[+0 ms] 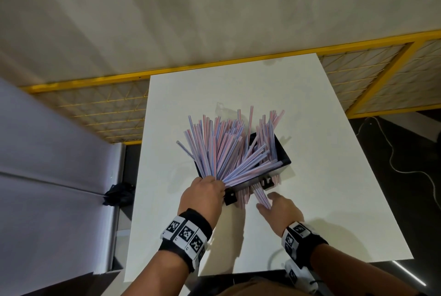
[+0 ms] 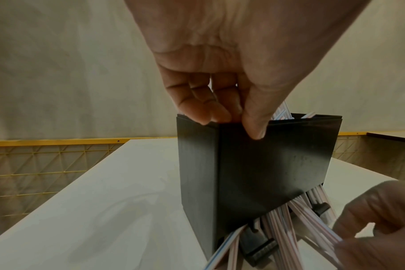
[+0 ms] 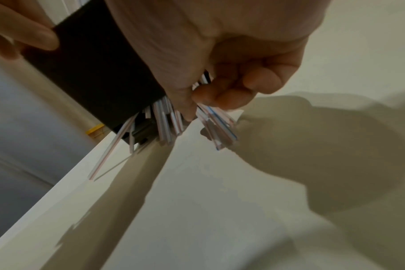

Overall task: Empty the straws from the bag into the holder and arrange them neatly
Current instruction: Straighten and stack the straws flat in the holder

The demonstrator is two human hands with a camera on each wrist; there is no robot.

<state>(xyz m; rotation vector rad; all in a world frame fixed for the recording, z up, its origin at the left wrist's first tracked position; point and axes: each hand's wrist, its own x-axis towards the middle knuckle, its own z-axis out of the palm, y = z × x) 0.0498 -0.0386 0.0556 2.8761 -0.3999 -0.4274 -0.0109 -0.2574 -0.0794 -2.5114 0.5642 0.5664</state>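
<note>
A black box-shaped holder [image 1: 282, 153] [image 2: 254, 164] [image 3: 92, 73] stands tilted on the white table [image 1: 334, 200]. Several pink-and-blue striped straws [image 1: 226, 147] fan out of its open top. More straw ends [image 1: 261, 194] [image 2: 312, 224] [image 3: 220, 131] stick out beneath its near lower edge. My left hand [image 1: 205, 195] [image 2: 231, 118] grips the holder's near-left top corner, thumb outside and fingers over the rim. My right hand [image 1: 274, 207] [image 3: 201, 102] [image 2: 370, 228] pinches a few of the lower straw ends. A crumpled clear bag [image 1: 222, 108] lies behind the straws.
Yellow-framed mesh panels [image 1: 107, 109] run behind the table and to both sides. A dark bundle [image 1: 118, 194] lies on the floor at the left. A thin cable [image 1: 393, 164] trails over the floor at the right. The table's near edge is close to my wrists.
</note>
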